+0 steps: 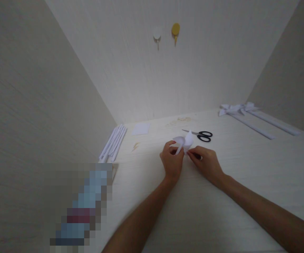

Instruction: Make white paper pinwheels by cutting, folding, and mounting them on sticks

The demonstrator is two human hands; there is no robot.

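Both hands meet over the middle of the pale table (246,182). My left hand (171,161) and my right hand (206,162) pinch a small folded piece of white paper (185,141) between their fingertips, its points sticking up above the fingers. Black-handled scissors (200,135) lie just behind the paper, apart from both hands.
A bundle of rolled white paper sticks (113,142) lies along the left wall. A flat white paper square (141,128) sits at the back. Two finished paper flowers on long stems (249,116) lie at the back right. Two hooks (166,33) hang on the rear wall.
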